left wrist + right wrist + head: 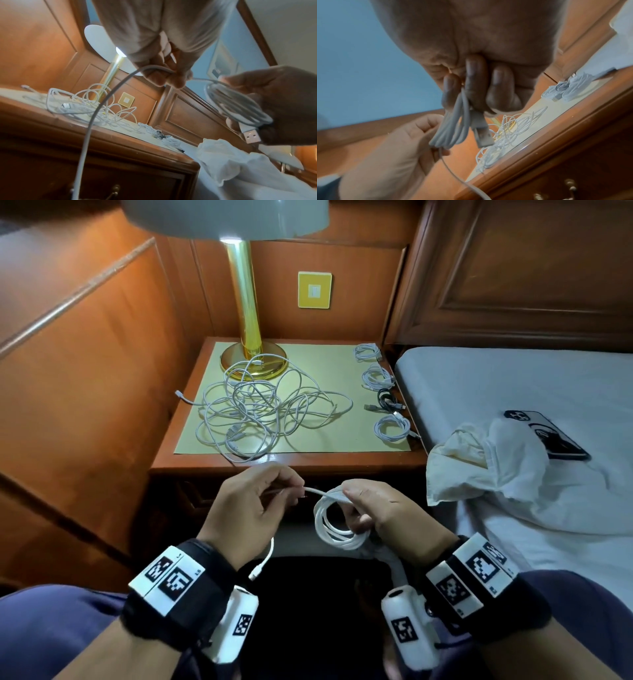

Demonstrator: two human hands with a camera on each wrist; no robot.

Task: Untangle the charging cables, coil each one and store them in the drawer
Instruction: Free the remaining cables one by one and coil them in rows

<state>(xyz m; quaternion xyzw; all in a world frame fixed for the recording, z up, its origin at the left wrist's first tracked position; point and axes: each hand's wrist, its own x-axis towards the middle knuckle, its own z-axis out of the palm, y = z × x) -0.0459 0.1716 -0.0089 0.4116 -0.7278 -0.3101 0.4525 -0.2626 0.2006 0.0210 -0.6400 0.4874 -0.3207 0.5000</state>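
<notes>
My right hand [363,510] grips a part-wound coil of white cable [330,525] in front of the nightstand; its USB plug [482,133] sticks out below the fingers. My left hand [265,491] pinches the free run of the same cable [96,108], whose loose end with a small connector [255,571] hangs by my left wrist. A tangle of white cables [260,409] lies on the nightstand top [342,378]. Along its right edge sit several coiled cables [392,428], one of them black [387,398]. The drawer front with metal handles [570,185] is closed.
A gold lamp [245,313] stands at the back of the nightstand, its base under part of the tangle. A bed [513,392] is at the right, with a crumpled white cloth [486,467] and a phone [548,436] on it. Wood panelling rises at the left.
</notes>
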